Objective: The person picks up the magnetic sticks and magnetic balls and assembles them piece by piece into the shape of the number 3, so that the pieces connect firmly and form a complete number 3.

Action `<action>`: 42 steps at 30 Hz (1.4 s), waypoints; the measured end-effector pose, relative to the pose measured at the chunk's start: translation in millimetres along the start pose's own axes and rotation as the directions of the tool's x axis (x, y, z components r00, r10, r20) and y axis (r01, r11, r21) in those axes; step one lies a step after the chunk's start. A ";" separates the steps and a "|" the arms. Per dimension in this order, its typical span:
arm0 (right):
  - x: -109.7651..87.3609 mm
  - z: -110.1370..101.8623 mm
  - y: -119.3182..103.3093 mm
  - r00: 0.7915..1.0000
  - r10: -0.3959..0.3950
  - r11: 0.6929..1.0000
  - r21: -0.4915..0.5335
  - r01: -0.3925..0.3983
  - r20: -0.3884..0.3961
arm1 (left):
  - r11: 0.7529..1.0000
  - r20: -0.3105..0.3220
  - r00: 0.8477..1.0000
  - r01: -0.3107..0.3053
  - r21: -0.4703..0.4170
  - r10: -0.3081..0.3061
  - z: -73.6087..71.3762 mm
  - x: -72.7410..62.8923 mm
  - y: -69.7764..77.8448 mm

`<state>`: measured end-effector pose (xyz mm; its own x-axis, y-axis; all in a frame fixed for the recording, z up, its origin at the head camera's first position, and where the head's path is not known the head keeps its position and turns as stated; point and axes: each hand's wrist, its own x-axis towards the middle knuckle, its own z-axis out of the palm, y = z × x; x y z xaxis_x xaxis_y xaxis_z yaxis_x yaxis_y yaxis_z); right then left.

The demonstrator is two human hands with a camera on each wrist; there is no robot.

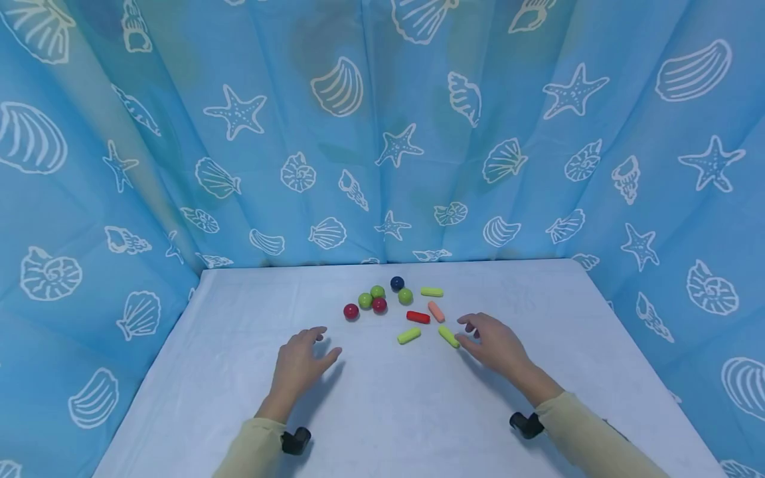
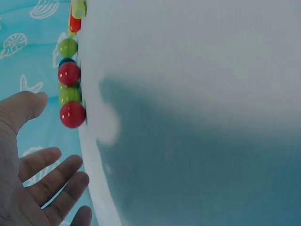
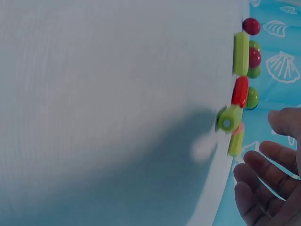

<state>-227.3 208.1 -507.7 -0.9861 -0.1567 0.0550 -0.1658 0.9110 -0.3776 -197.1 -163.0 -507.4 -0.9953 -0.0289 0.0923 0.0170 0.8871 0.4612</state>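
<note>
My left hand (image 1: 297, 366) hovers over the table's left part with fingers loosely spread and nothing held. Nearest to it is a red ball (image 1: 350, 311). Beside that ball are a second red ball (image 1: 379, 305), two green balls (image 1: 365, 301), a dark blue ball (image 1: 397, 283) and another green ball (image 1: 405, 296). Empty too, my right hand (image 1: 493, 344) has its fingertips close by a yellow-green stick (image 1: 449, 336); contact cannot be told. Around it lie a pink stick (image 1: 436, 311), a red stick (image 1: 418, 317) and two more yellow-green sticks (image 1: 409, 335).
A white cloth covers the table (image 1: 382, 411). Behind and on both sides hangs a blue curtain (image 1: 370, 133) with white shells and starfish. Each wrist wears a small black camera (image 1: 296, 441). Both hands cast shadows on the cloth.
</note>
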 end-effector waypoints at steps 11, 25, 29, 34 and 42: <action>-2.4 12.1 -14.0 0.999 0.018 0.987 0.161 -0.025 0.044 | 0.996 0.019 1.000 0.006 -0.087 -0.004 12.9 -3.8 4.1; 0.8 29.5 -32.7 1.000 -0.002 0.977 0.215 -0.004 0.029 | 0.994 0.030 0.999 -0.025 -0.109 0.029 27.3 -5.9 14.4; 2.7 32.6 -38.7 0.999 0.022 0.976 0.214 -0.030 0.039 | 0.993 0.030 0.999 -0.030 -0.112 0.033 28.4 -7.4 17.2; 6.8 35.4 -45.2 0.998 0.038 0.977 0.209 -0.046 0.039 | 0.993 0.021 0.999 -0.040 -0.113 0.043 30.7 -8.2 18.3; 15.7 40.1 -50.1 1.000 0.021 0.969 0.247 -0.024 0.013 | 0.993 0.020 0.999 -0.038 -0.113 0.041 36.3 -7.8 19.4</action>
<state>-234.1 144.7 -525.0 -0.9892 -0.1420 0.0353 -0.1349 0.7918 -0.5957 -192.4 -128.9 -531.2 -0.9955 0.0164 0.0937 0.0658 0.8301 0.5538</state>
